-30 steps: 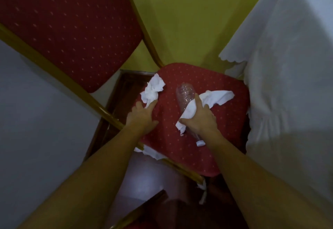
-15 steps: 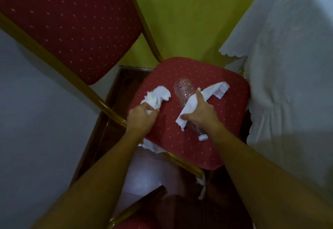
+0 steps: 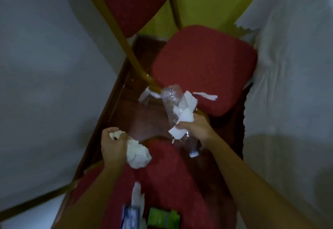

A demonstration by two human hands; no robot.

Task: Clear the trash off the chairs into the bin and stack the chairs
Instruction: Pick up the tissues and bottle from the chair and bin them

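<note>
My left hand is shut on a crumpled white tissue. My right hand grips a clear plastic bottle together with a white napkin; the bottle's white cap points down toward me. Both hands hover between two red chairs. The far chair's seat is bare except for a small white scrap at its front edge. On the near red seat lie a white tissue, a blue-white packet and a green packet.
The far chair's red backrest with a gold frame leans in from upper left. A white tablecloth hangs at the right. A white scrap lies on the dark wooden floor. Grey wall at left, yellow wall behind.
Both hands lifted the tissue, bottle and napkin off the far seat and drew back toward me. The view tilted down, bringing the near chair with its litter into sight.
</note>
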